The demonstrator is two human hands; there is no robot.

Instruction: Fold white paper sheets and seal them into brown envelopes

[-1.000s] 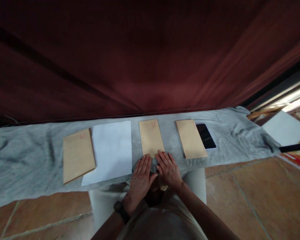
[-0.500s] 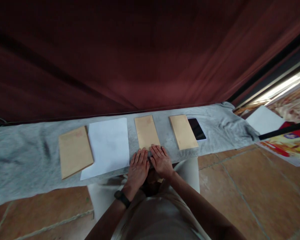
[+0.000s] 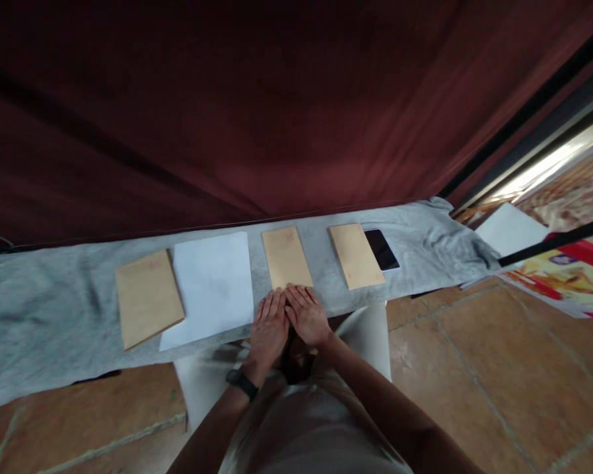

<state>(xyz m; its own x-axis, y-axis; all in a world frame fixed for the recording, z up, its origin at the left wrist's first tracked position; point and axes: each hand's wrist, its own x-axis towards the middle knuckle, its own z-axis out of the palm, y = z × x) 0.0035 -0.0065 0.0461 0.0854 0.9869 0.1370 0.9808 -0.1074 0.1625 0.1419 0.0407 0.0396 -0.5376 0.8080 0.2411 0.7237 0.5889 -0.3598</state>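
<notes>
A brown paper envelope (image 3: 286, 257) lies on the grey cloth (image 3: 321, 240) in front of me. My left hand (image 3: 269, 326) rests flat at its near edge, fingers stretched out, with a dark band on the wrist. Right beside it, my right hand (image 3: 307, 319) also lies flat, its fingertips over the envelope's near end. The hands touch at the thumb side, and they cover that near edge. Neither hand is closed around anything.
To the left, a stack of brown envelopes (image 3: 148, 299) overlaps white paper (image 3: 212, 289). More brown envelopes (image 3: 356, 257) lie to the right, partly over a dark-screened phone (image 3: 383, 250). Behind the narrow bench hangs a dark red curtain (image 3: 277, 131). A colourful box (image 3: 573, 276) stands at far right.
My right hand has slid left until it meets my left hand, closing the gap between them. The view has shifted slightly.
</notes>
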